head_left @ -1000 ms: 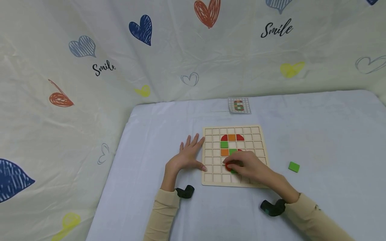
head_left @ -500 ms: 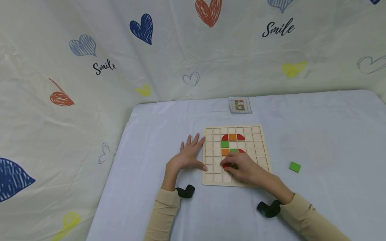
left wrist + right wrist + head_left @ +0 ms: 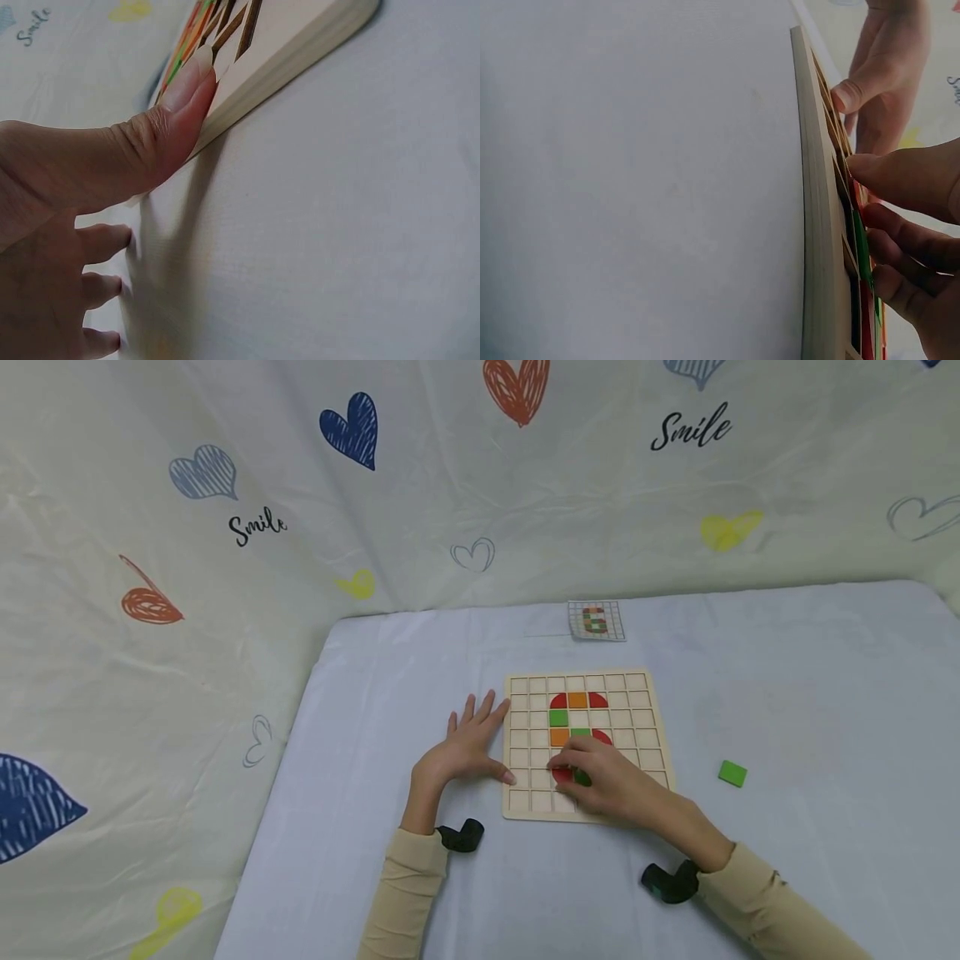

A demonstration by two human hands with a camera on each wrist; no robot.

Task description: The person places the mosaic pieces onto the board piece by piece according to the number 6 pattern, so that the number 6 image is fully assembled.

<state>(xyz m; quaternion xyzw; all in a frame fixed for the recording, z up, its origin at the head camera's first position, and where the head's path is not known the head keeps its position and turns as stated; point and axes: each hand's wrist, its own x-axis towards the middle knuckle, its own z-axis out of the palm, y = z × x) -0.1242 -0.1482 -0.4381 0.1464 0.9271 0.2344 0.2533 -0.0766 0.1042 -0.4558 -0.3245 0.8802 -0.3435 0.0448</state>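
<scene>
A wooden grid board (image 3: 528, 806) lies on the table with red, orange and green tiles set in its squares. My right hand (image 3: 618, 781) is over its lower middle, thumb and index finger at either side of a red rounded tile (image 3: 561, 774), which lies in a square. A green tile (image 3: 582, 777) shows just beside it, partly under the hand. In the right wrist view, the fingertips (image 3: 881, 217) are down at the red and green tiles. My left hand (image 3: 468, 752) is spread at the board's left edge, its thumb (image 3: 184, 86) resting on the rim.
A loose green tile (image 3: 732, 773) lies right of the board. Behind the board is a small printed card (image 3: 596, 621) with a coloured grid pattern. A white cloth covers the table, and a heart-printed curtain (image 3: 420, 485) hangs behind it.
My right hand has moved slightly left with the red tile, which was tilted between the fingers and now lies flatter in its square. The left hand stays in place.
</scene>
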